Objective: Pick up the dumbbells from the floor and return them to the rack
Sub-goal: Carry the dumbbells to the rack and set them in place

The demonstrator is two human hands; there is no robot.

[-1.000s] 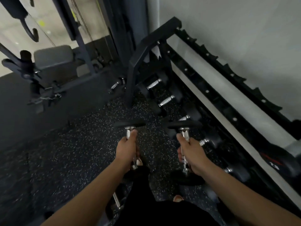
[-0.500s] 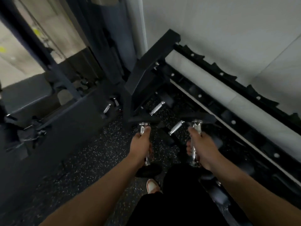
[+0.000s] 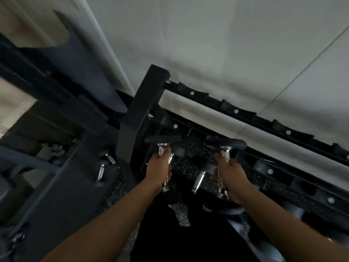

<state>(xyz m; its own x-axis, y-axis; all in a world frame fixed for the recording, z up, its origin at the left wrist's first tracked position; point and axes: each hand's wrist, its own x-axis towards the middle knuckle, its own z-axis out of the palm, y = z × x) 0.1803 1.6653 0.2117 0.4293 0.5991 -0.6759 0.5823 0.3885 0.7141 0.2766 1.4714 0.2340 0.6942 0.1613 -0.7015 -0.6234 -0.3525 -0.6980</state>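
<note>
Against the grey wall, rack (image 3: 143,110) dominates; its near rail cradles sit just beyond both dumbbells. Left dumbbell (image 3: 163,140) and right dumbbell (image 3: 225,143) hang upright, off the floor, just before the rack. Left hand (image 3: 159,171) and right hand (image 3: 229,173): each grip clamped on a chrome handle. Judgement: tip handles level, then lower heads squarely into empty cradles.

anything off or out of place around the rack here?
Nothing stands out. Each hand, left hand and right hand, grips a dumbbell by its chrome handle: left dumbbell, right dumbbell. The rack looks intact, its top-rail cradles bare. Frame is blurred and dark lower down.
</note>
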